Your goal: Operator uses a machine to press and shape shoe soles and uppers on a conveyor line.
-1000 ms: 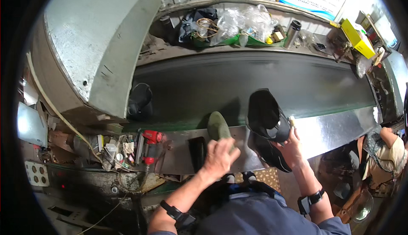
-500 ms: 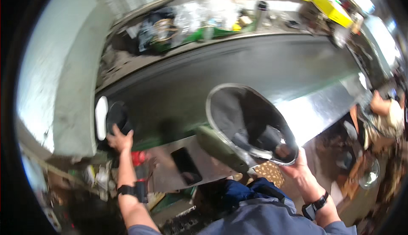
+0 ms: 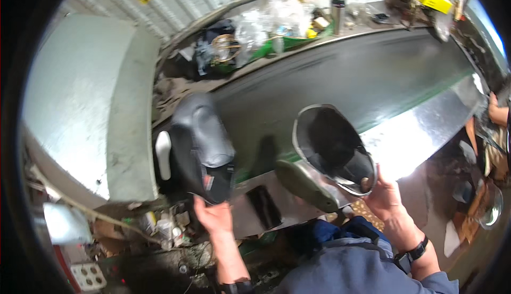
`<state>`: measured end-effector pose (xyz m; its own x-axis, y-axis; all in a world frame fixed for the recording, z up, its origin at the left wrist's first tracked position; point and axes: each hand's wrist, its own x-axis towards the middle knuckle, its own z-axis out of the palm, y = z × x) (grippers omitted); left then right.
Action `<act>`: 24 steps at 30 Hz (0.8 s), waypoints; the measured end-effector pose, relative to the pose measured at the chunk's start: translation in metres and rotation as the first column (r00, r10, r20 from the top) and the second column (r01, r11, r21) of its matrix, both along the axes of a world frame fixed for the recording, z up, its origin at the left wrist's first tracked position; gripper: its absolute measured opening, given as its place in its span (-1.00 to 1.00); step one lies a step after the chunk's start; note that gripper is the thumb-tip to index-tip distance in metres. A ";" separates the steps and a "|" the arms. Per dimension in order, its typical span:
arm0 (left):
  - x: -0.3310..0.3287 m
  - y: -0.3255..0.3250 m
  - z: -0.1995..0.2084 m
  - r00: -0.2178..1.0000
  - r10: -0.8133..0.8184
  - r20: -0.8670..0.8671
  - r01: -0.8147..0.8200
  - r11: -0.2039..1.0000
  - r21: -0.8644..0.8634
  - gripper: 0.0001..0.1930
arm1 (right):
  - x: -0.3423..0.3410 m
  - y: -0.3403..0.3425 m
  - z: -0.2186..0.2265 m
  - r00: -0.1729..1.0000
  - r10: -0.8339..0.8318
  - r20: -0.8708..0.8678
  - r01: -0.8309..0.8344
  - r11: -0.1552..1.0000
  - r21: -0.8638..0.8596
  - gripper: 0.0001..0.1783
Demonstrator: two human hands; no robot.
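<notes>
Smooth, leather-like gloss marks a tall black boot (image 3: 208, 129); a hollow black boot (image 3: 327, 134) shows a matt lining. An olive-green foot-shaped form (image 3: 304, 185) looks like satin plastic. A flat silver metal ledge (image 3: 396, 150) throws back glare beside a dull, rubbery black belt (image 3: 340, 84); clear plastic bags (image 3: 282, 14) gleam, crumpled.

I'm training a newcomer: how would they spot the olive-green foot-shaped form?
A shiny metal ledge fronts the long dark belt. There, between the flat black rectangular phone and the black hollow shell in the right hand, sits the rounded form. Unlike those two, it is green.
</notes>
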<state>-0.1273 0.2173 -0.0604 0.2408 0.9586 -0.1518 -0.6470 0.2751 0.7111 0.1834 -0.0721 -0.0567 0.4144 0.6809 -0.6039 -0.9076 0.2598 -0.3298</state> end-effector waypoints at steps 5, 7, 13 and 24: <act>0.010 -0.068 0.035 0.950 -0.161 0.269 0.141 0.985 0.095 -0.37 | 0.005 -0.007 -0.010 0.998 -0.054 0.032 0.058 0.988 -0.143 -0.66; 0.002 -0.073 0.035 0.952 -0.155 0.265 0.125 0.984 0.127 -0.37 | 0.005 -0.006 -0.005 0.999 0.015 0.039 -0.011 0.995 -0.101 -0.68; 0.010 -0.058 0.020 0.962 0.221 -0.158 -0.178 0.952 0.249 -0.38 | 0.005 0.004 0.029 0.948 0.039 0.315 0.000 0.993 -0.120 -0.44; 0.114 -0.052 -0.054 0.753 -0.654 -0.073 0.550 0.686 -0.477 -0.43 | -0.019 -0.037 -0.030 -0.718 0.157 0.678 -0.345 0.766 -0.543 -0.65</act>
<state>-0.0137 0.1652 -0.1148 0.6533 0.4517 -0.6077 -0.0782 0.8385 0.5392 0.1642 -0.1086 -0.0871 -0.1667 0.9632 0.2109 0.7613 0.2616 -0.5932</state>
